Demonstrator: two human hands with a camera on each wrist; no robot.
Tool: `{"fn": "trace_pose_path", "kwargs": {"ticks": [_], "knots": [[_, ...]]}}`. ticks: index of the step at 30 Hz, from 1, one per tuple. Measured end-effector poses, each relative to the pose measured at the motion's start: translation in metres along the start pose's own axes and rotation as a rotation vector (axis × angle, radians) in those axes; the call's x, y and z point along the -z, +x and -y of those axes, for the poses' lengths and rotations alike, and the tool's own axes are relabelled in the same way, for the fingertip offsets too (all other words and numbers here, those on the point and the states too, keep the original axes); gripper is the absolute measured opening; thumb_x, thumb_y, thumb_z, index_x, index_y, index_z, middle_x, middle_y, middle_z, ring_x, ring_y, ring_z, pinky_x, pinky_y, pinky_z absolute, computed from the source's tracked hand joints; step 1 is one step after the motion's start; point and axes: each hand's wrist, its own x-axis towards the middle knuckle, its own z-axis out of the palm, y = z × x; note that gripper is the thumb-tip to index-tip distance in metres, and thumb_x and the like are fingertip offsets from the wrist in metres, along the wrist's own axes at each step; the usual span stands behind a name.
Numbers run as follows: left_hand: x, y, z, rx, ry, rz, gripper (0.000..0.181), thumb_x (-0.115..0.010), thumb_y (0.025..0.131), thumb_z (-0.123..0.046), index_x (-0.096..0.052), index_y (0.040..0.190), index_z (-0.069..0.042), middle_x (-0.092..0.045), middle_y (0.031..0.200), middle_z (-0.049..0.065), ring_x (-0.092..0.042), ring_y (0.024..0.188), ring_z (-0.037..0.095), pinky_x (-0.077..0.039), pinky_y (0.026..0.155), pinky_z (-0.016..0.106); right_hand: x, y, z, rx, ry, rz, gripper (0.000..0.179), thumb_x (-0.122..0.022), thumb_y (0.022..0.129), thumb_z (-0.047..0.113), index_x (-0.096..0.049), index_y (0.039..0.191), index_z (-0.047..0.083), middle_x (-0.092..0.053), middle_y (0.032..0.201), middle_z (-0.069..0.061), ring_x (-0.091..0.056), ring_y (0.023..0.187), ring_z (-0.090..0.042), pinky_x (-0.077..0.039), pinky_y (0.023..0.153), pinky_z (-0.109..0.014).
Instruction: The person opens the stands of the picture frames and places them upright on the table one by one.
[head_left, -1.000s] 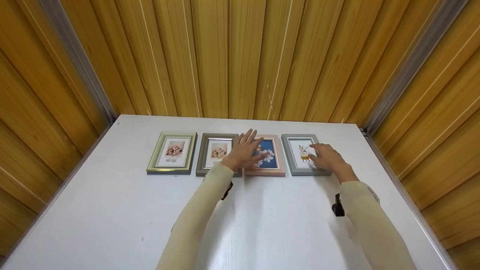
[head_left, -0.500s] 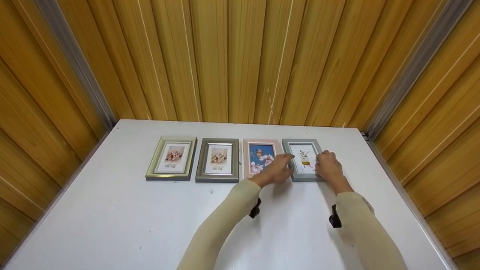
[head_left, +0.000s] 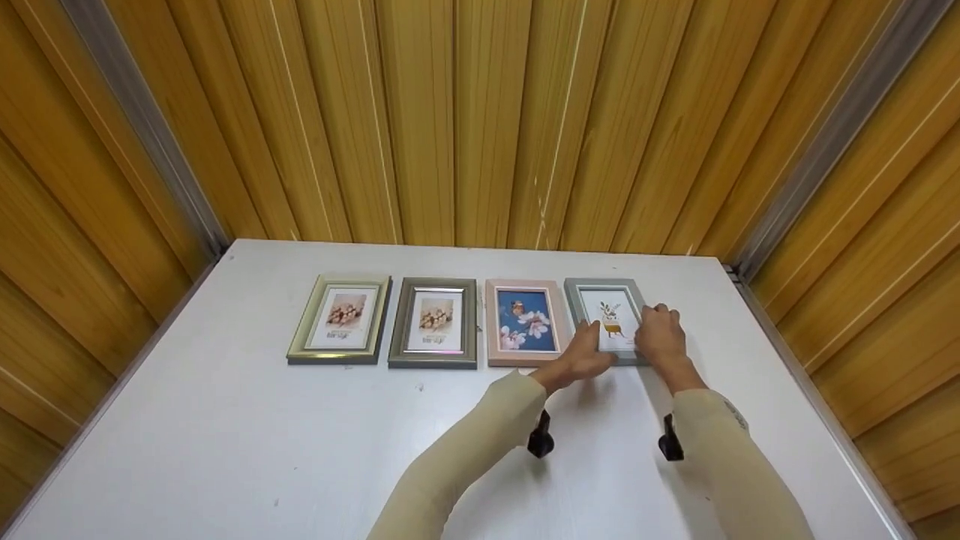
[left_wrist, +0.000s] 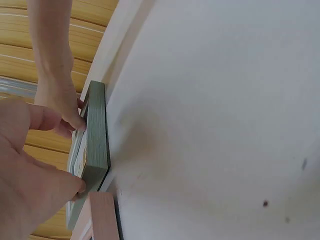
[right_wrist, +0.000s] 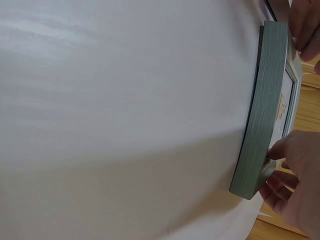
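Observation:
A grey-green picture frame [head_left: 577, 300] with a potted-plant picture lies rightmost in a row on the white board in the head view. My right hand [head_left: 661, 336] grips its right side, thumb on the front and fingers curled round the edge, as the right wrist view shows by the frame's side [right_wrist: 260, 110]. At the frame's lower left corner is my left hand [head_left: 589, 356], its fingers spread; in the left wrist view one finger [left_wrist: 75, 186] touches the left side. To the left, a pink picture frame [head_left: 493, 322] with a flower picture sits close by, apart from my hands.
Further left lie a dark grey picture frame [head_left: 396, 322] and a pale gold picture frame [head_left: 304, 330], both with pictures of pinkish round shapes. The white board [head_left: 330, 442] ends at a wall of wood-patterned panels [head_left: 420, 120], which also closes both sides.
My left hand has moved right from over the dark grey and pink frames to the grey-green frame's lower left corner. My right hand has closed round that frame's right side.

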Motion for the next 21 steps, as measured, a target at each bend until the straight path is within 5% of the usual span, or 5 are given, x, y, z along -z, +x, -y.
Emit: {"fn": "trace_pose_path", "kwargs": {"ticks": [5, 9, 16, 21], "knots": [[-0.007, -0.001, -0.008, 0.179, -0.196, -0.088, 0.076, -0.069, 0.081, -0.006, -0.038, 0.149, 0.007, -0.039, 0.157, 0.025, -0.034, 0.148, 0.029, -0.026, 0.126, 0.039, 0.001, -0.003, -0.001, -0.06, 0.057, 0.05, 0.03, -0.051, 0.093, 0.003, -0.06, 0.104, -0.023, -0.059, 0.103, -0.038, -0.062, 0.09, -0.045, -0.057, 0.082, -0.056], [-0.009, -0.003, -0.01, 0.253, -0.288, -0.127, 0.08, -0.07, 0.081, -0.006, -0.034, 0.151, 0.006, -0.037, 0.158, 0.024, -0.037, 0.145, 0.027, -0.027, 0.126, 0.04, 0.002, -0.006, -0.001, -0.096, 0.076, 0.077, 0.037, -0.048, 0.1, 0.011, -0.059, 0.105, -0.024, -0.056, 0.106, -0.039, -0.059, 0.094, -0.045, -0.055, 0.085, -0.057], [-0.01, -0.006, -0.011, 0.206, -0.445, -0.064, 0.065, -0.067, 0.08, 0.0, -0.046, 0.142, -0.001, -0.055, 0.143, 0.021, -0.052, 0.133, 0.032, -0.038, 0.118, 0.04, 0.002, -0.006, -0.005, -0.186, 0.131, 0.131, 0.045, -0.043, 0.105, 0.016, -0.055, 0.117, -0.025, -0.051, 0.117, -0.041, -0.054, 0.106, -0.048, -0.051, 0.094, -0.059], [-0.012, -0.007, -0.017, 0.285, -0.441, -0.088, 0.085, -0.07, 0.078, -0.007, -0.034, 0.154, 0.003, -0.041, 0.159, 0.02, -0.04, 0.146, 0.028, -0.029, 0.125, 0.042, 0.003, -0.008, -0.007, -0.176, 0.142, 0.108, 0.043, -0.044, 0.104, 0.014, -0.057, 0.111, -0.026, -0.053, 0.115, -0.043, -0.056, 0.105, -0.051, -0.05, 0.094, -0.059]]}}
